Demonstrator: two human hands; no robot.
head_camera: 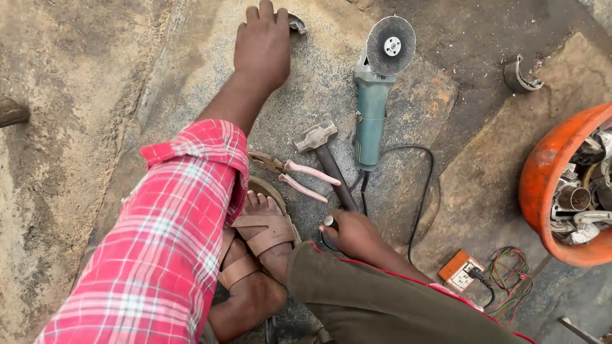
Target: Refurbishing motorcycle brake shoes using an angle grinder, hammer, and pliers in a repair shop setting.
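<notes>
My left hand (261, 41) reaches far forward across the ground and closes on a curved grey metal piece (296, 24), most of it hidden under the fingers. My right hand (352, 233) grips the end of the black handle of a hammer (322, 150) that lies on the ground with its steel head pointing away. Pink-handled pliers (294, 175) lie just left of the hammer handle. A green angle grinder (375, 89) with a grey disc lies to the right of the hammer. My foot in a brown sandal (264, 228) rests between my arms.
An orange tub (542, 185) full of metal parts stands at the right edge. A curved metal piece (519, 75) lies at the upper right. The grinder's black cord (428, 185) runs to an orange socket box (460, 270) beside coloured wires (510, 271). A rusty metal plate (440, 95) lies under the grinder.
</notes>
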